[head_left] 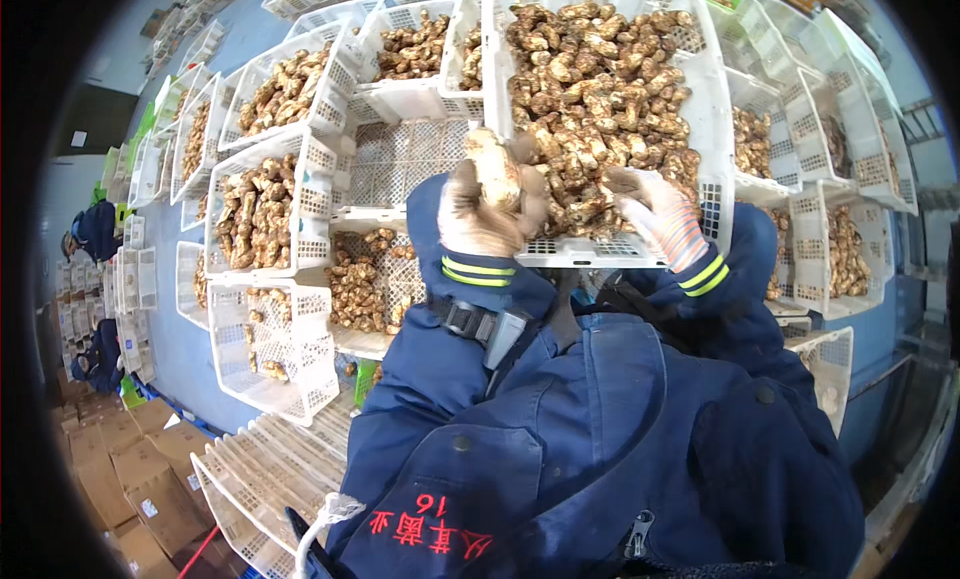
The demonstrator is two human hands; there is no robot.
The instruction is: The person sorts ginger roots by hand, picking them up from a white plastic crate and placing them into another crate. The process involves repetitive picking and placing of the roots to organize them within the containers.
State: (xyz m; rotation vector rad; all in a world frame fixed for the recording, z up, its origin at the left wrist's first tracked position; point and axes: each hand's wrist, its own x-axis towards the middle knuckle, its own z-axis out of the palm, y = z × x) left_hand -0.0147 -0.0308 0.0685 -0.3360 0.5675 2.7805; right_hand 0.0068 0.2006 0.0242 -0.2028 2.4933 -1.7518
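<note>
My left hand (490, 214), in a pale work glove with a dirty brown palm, holds a thick cream-coloured mushroom (495, 169) upright, the fingers wrapped round it. Directly ahead stands a big white plastic crate (711, 109) heaped with brown-and-cream mushrooms (600, 89). Over the near right part of that heap is my right hand (650, 214), in a glove with a striped cuff. Its fingers are bent and apart from the thumb, close to the mushrooms, and nothing clear shows between them.
Left of the big crate lies a bare-bottomed white crate (395, 164). More mushroom crates (255, 214) stand further left, with others (845, 254) on the right. Nested empty crates (270, 469) sit at lower left, near cardboard boxes (150, 459). Other people (97, 229) are far left.
</note>
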